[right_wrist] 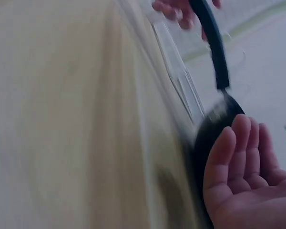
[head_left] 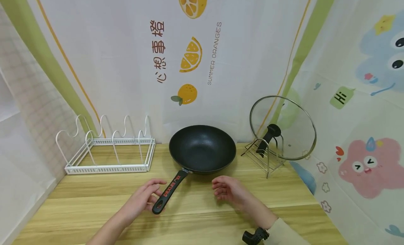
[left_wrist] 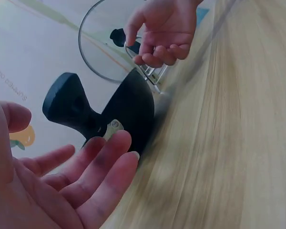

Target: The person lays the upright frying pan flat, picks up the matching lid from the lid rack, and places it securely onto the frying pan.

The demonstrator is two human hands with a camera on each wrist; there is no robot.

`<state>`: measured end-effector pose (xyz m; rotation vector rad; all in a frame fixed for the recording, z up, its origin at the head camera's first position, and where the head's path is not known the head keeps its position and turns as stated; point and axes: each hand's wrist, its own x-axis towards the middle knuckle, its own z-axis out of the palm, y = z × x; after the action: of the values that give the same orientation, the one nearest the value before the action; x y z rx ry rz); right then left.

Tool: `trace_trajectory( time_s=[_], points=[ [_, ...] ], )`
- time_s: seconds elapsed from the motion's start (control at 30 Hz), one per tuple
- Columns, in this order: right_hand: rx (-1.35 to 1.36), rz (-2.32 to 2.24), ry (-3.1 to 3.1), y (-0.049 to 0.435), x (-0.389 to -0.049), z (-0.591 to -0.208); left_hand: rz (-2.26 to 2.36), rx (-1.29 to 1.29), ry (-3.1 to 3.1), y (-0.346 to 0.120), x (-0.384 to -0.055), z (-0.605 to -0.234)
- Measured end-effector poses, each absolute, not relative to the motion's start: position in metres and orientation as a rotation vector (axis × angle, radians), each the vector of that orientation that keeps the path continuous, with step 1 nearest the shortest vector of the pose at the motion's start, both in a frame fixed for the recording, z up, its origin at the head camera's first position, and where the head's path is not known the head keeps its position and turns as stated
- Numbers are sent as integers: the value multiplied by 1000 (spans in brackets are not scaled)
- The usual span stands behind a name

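Observation:
A black wok (head_left: 202, 150) stands on the wooden table, its long black handle (head_left: 172, 190) with red lettering slanting toward the front left. Beside the handle's end is my left hand (head_left: 143, 197), fingers loosely bent and partly behind the handle. The left wrist view shows the fingers (left_wrist: 102, 176) spread near the handle, apart from it and holding nothing. To the right, just in front of the wok's rim, my right hand (head_left: 231, 192) hovers with relaxed, slightly bent fingers. In the right wrist view that hand (right_wrist: 250, 176) is palm up beside the wok (right_wrist: 219, 129), gripping nothing.
A white rack (head_left: 108, 167) with curved wire dividers stands at the back left. At the back right, a glass lid (head_left: 284, 127) with a black knob leans in a metal wire stand (head_left: 268, 160). Printed curtains (head_left: 262, 45) hang behind and along the sides.

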<state>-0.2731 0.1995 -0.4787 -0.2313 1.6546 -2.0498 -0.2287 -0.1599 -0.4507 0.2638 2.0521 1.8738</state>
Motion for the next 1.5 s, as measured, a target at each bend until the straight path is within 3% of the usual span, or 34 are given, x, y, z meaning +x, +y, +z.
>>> trace_trajectory(
  time_s=[0.53,0.97,1.5],
  points=[
    [100,-2240,2104,273,-327,-473,1794,326,2280,-152,-222,-443],
    [195,-2146,2358,276,-358,-468,1682,447,2277,-146,-215,-452],
    [77,-2007,2496,274,-383,-465,1688,445,2256,-141,-219,-454]
  ],
)
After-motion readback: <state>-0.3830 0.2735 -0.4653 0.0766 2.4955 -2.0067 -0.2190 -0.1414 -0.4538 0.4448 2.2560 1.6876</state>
